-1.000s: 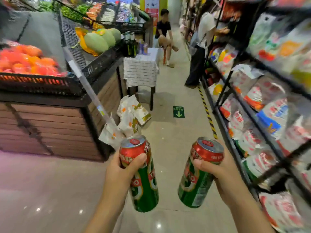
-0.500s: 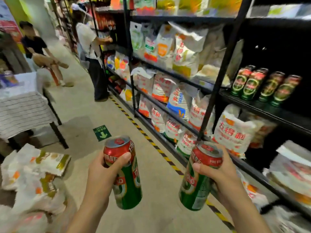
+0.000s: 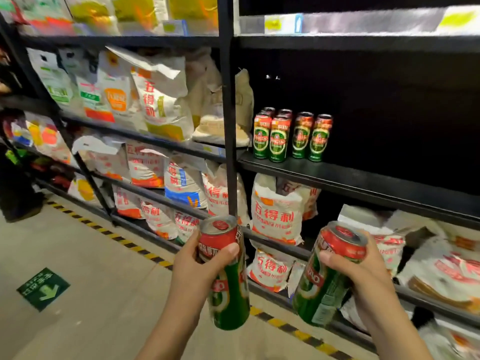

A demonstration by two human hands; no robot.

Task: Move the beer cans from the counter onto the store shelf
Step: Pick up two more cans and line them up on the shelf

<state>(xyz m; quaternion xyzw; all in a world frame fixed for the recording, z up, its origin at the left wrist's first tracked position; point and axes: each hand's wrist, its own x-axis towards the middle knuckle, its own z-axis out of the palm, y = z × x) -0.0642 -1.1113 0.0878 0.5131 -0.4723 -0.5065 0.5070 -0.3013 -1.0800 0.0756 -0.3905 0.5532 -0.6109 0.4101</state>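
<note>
Two green-and-red beer cans (image 3: 228, 271) (image 3: 327, 276) held upright; six more cans (image 3: 291, 136) stand on the shelf (image 3: 363, 178).

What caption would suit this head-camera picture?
Left hand and right hand each hold a beer can before the shelf.

Left hand (image 3: 193, 266) and right hand (image 3: 363, 271) each grip a beer can before the shelf (image 3: 363, 178).
</note>
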